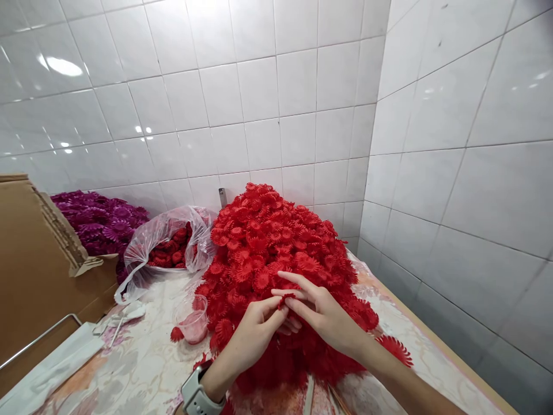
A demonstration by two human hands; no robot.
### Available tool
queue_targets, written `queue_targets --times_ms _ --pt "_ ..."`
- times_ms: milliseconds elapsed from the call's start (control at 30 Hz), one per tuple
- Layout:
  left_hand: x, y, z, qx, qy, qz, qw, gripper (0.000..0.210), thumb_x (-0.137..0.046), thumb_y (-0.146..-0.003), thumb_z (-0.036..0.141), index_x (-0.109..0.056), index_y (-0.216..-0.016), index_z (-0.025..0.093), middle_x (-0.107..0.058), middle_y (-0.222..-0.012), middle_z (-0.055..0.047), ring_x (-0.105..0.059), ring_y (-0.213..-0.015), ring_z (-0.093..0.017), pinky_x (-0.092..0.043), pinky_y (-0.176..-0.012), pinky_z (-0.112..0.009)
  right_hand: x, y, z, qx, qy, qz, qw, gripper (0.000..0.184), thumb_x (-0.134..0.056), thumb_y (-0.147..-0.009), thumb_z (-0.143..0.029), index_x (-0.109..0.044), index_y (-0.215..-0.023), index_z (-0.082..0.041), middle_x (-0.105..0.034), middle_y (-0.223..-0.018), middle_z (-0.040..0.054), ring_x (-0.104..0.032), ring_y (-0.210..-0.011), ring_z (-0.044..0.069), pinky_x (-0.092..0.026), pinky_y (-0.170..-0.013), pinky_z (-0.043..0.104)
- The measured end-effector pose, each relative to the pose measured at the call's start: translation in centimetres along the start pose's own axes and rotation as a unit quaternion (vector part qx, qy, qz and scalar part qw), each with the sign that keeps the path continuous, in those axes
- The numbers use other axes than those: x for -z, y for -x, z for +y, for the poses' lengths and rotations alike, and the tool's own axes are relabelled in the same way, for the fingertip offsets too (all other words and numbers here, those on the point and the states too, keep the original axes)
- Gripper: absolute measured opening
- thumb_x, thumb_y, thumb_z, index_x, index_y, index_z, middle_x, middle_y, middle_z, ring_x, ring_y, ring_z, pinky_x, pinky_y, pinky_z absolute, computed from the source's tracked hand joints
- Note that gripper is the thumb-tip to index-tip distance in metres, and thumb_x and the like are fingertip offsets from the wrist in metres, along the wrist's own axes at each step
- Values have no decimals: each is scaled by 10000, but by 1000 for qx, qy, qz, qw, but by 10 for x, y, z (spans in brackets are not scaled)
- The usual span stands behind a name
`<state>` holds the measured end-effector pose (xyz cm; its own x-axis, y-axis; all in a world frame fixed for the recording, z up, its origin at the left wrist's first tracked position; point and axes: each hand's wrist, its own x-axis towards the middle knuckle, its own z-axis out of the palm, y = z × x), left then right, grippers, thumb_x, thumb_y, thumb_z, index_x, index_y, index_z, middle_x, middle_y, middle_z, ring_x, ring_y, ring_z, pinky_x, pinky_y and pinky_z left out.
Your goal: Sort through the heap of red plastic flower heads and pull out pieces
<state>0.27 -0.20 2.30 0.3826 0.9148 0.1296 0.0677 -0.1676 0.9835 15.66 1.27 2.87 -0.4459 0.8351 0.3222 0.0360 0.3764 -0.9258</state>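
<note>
A large heap of red artificial flowers (280, 236) with fringed petals rises in front of me. At the near side of this heap my left hand (254, 331) and my right hand (324, 314) meet fingertip to fingertip. Between them they pinch a small red flower piece (287, 298), mostly covered by the fingers. The right index finger stretches out over the heap. A pale smartwatch (199, 392) sits on my left wrist. One loose red flower (395, 350) lies by my right forearm.
A clear plastic cup (194, 323) with red residue stands left of the heap. Behind it an open plastic bag (168, 248) holds darker red pieces. Purple flowers (103, 219) and a cardboard box (38, 259) are at the left. Thin sticks (309, 395) lie near the front. Tiled walls (259, 86) close off the back and right.
</note>
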Motion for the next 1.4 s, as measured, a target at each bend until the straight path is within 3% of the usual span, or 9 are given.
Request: queue_targets --times_ms 133,200,467,633,800,900,1033,1167,1400 --pt "3 0 0 -19 -35 118 992 276 -556 -760 351 -627 -919 137 -654 -707 -41 -601 -687 -162 -473 -638 -259 9 -6 4 -11 -43 103 994 343 -562 -777 -362 -537 -1073 -192 -676 -867 53 -623 -876 192 -466 -803 340" --pt "5 0 1 -35 -51 162 985 254 -579 -740 358 -633 -873 149 -654 -739 -37 -597 -711 -163 -470 -641 -253 13 -7 3 -38 -55 107 992 313 -610 -737 -374 -553 -972 -176 -648 -689 -1 -624 -711 159 -477 -716 308" --pt "1 2 6 -77 -94 125 985 240 -654 -693 294 -660 -913 198 -674 -809 -20 -607 -760 -160 -469 -687 -238 1 -2 -7 -101 -113 94 984 374 -729 -604 -374 -413 -681 -190 -602 -513 -49 -568 -524 114 -449 -562 248" --pt "-2 4 6 -109 -144 138 974 131 -644 -707 259 -706 -802 194 -681 -774 -27 -609 -714 -150 -464 -650 -219 1 -2 -7 -71 -92 54 992 327 -657 -686 -427 -440 -747 -189 -588 -539 -49 -562 -537 113 -456 -568 254" --pt "2 3 1 -119 -154 214 957 166 -599 -741 273 -719 -829 201 -709 -824 -34 -625 -748 -162 -471 -684 -229 6 0 -13 -59 -108 -16 992 288 -480 -823 -422 -455 -999 -195 -632 -799 20 -611 -811 160 -486 -769 338" --pt "4 1 -1 -94 -133 237 958 200 -601 -733 313 -722 -841 196 -717 -838 -38 -627 -761 -183 -473 -708 -254 5 1 -11 -42 -47 14 998 271 -514 -808 -349 -443 -1026 -206 -633 -826 25 -610 -839 172 -485 -769 340" --pt "3 0 0 -64 -101 204 972 229 -607 -721 344 -732 -816 176 -710 -747 -39 -613 -729 -197 -467 -677 -259 1 3 -5 40 89 92 991 236 -553 -770 -248 -467 -990 -229 -597 -866 9 -593 -780 148 -483 -717 293" --pt "1 1 0 -54 -59 154 985 237 -605 -724 350 -733 -801 165 -695 -712 -36 -588 -699 -186 -451 -650 -249 -2 3 -3 81 168 86 979 230 -522 -774 -190 -464 -992 -237 -588 -803 -8 -584 -744 138 -471 -719 276" --pt "2 2 1 -38 -52 123 990 253 -585 -738 360 -728 -771 154 -670 -664 -24 -563 -661 -165 -426 -634 -236 -8 7 0 145 249 94 953 259 -430 -783 -110 -454 -1012 -229 -569 -808 6 -571 -740 138 -457 -691 252"
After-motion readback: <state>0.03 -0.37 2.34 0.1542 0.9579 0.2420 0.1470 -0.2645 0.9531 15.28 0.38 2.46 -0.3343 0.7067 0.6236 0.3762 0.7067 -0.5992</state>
